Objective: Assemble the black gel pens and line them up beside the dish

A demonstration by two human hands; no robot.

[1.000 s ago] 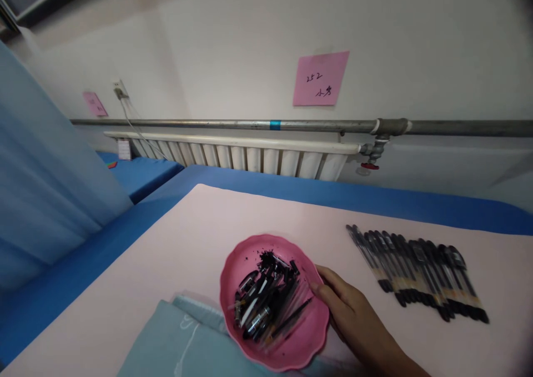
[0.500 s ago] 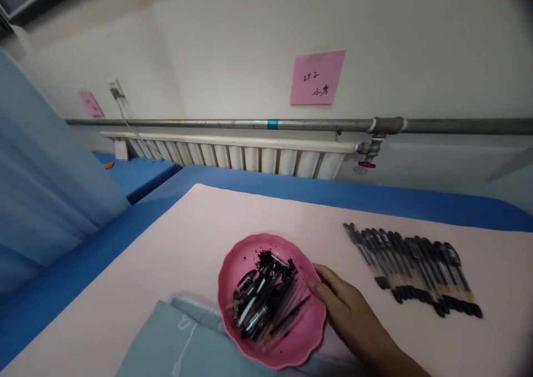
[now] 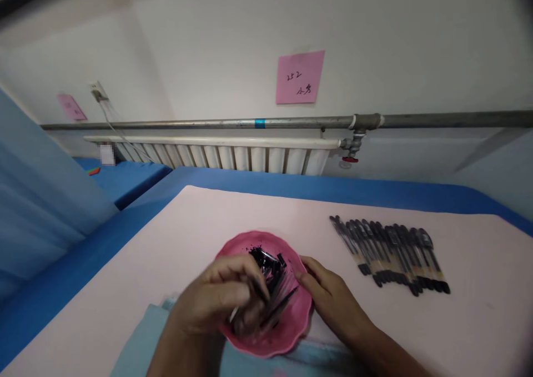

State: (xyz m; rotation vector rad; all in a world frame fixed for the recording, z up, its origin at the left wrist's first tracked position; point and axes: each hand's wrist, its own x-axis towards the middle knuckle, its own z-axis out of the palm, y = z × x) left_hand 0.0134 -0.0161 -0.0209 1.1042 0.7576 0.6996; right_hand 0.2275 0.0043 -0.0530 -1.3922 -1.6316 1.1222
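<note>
At lower centre, the right hand (image 3: 333,296) grips a pink bowl (image 3: 295,317) by its right edge. Inside, slender pen parts (image 3: 285,301) slant from lower left to upper right, just beside the nearer left hand (image 3: 222,293), whose curled fingers blur; whether they hold anything, I cannot tell.

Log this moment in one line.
left hand: over pink scalloped bowl of pen parts, blurred, grip unclear | right hand: holding bowl's right side | black-and-clear pens: row, right of bowl
</note>
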